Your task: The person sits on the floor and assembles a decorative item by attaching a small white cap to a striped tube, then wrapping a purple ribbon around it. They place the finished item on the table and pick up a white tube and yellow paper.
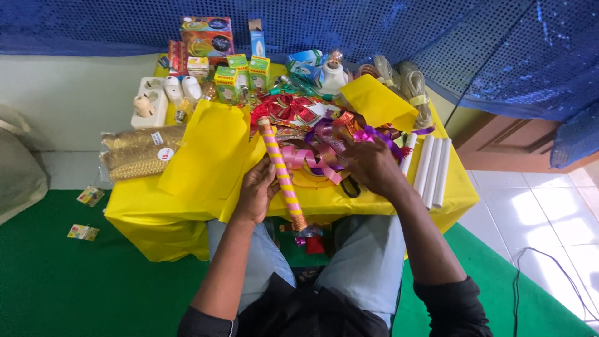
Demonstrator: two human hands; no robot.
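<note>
Gripping a striped tube (282,175), left hand (257,190); right hand (372,167) seemingly pinches ribbons (315,156).

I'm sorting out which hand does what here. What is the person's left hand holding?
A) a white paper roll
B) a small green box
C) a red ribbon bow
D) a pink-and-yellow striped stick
D: the left hand is closed around the pink-and-yellow striped stick, which slants across the yellow table, while the right hand rests among the ribbons.

A long stick (282,175) wrapped in pink and yellow spiral stripes lies tilted in the left hand (258,190). Pink and purple ribbons (324,150) pile under the right hand (371,165).
</note>
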